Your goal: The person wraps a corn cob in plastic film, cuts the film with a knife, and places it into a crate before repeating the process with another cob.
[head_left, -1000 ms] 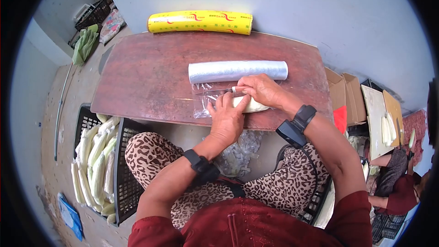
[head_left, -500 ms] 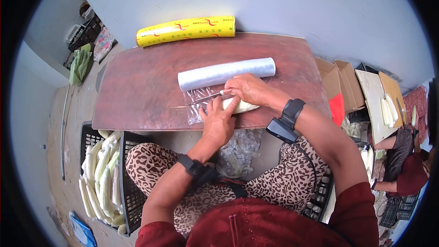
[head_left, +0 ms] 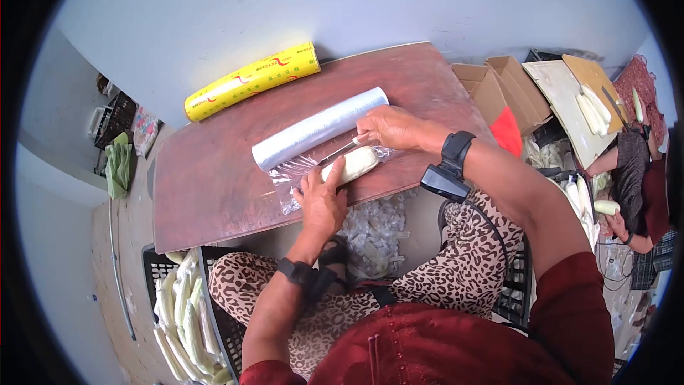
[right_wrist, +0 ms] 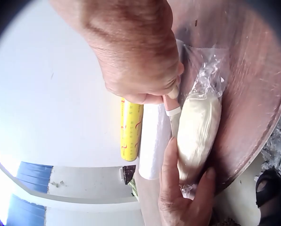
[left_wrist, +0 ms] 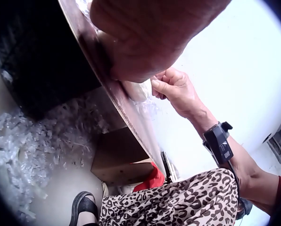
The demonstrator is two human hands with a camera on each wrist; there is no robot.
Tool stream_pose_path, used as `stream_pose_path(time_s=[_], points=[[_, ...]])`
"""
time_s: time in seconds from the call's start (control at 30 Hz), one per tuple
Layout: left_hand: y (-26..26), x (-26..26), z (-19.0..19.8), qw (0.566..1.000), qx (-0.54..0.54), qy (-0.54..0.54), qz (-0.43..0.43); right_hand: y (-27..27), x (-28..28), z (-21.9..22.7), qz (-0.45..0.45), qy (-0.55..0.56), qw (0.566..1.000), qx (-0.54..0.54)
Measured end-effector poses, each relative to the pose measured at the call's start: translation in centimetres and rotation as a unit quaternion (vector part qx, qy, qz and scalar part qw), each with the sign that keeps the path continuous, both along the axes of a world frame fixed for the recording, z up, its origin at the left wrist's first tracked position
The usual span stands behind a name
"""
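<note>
A pale ear of corn (head_left: 358, 162) in its husk lies on clear cling film (head_left: 283, 184) near the table's front edge. My left hand (head_left: 321, 207) holds its left end, thumb and forefinger on either side of it in the right wrist view. My right hand (head_left: 399, 130) grips a knife (right_wrist: 174, 121) by its reddish handle, just beyond the ear. The thin blade runs left across the film, between the ear and the film roll (head_left: 320, 128). The film bunches at the ear's right end.
A yellow printed roll (head_left: 253, 82) lies at the table's (head_left: 206, 192) back, against the wall. Below left, a black crate (head_left: 155, 264) holds several wrapped ears. Crumpled film (head_left: 374, 239) lies on the floor. Cardboard boxes (head_left: 516, 89) and another person (head_left: 645, 199) are at the right.
The head view has turned, so the table and rolls look tilted. More of the ear now shows, and my hands stand farther apart. My right hand has drawn the knife rightward along the film.
</note>
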State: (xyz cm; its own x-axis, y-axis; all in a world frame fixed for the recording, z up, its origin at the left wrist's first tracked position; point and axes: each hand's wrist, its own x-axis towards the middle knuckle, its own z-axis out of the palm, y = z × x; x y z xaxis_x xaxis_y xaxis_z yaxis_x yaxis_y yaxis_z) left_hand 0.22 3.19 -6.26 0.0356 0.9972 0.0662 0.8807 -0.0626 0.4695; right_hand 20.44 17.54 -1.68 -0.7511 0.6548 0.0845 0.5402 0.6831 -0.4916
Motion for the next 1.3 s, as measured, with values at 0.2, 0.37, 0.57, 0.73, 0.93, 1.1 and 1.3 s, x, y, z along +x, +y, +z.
stream_pose_path(time_s=[0.2,0.37,0.57,0.73,0.93,1.1,1.3], points=[[0.1,-0.5,-0.2,1.0,0.006,-0.011,-0.014,1.0,6.0,-0.5,-0.029,0.002,0.998,0.059],[0.1,-0.7,-0.6,1.0,0.016,-0.007,-0.021,-0.2,11.8,0.8,-0.055,-0.03,0.996,0.063],[0.2,-0.4,0.4,0.994,0.065,0.081,-0.016,-2.7,19.1,1.1,-0.118,-0.022,0.987,0.109],[1.5,0.2,0.3,0.981,0.167,0.067,-0.072,-5.6,21.2,1.1,-0.229,-0.009,0.97,0.081],[2.6,1.9,0.2,0.984,0.145,0.06,-0.082,-4.8,16.8,2.3,-0.235,0.074,0.968,0.043],[2.4,1.9,-0.3,0.982,0.159,0.049,-0.091,-3.5,11.9,2.2,-0.161,0.076,0.983,0.052],[1.4,2.0,-0.2,0.976,0.179,0.072,-0.1,-2.2,6.3,1.0,-0.093,0.072,0.993,0.003]])
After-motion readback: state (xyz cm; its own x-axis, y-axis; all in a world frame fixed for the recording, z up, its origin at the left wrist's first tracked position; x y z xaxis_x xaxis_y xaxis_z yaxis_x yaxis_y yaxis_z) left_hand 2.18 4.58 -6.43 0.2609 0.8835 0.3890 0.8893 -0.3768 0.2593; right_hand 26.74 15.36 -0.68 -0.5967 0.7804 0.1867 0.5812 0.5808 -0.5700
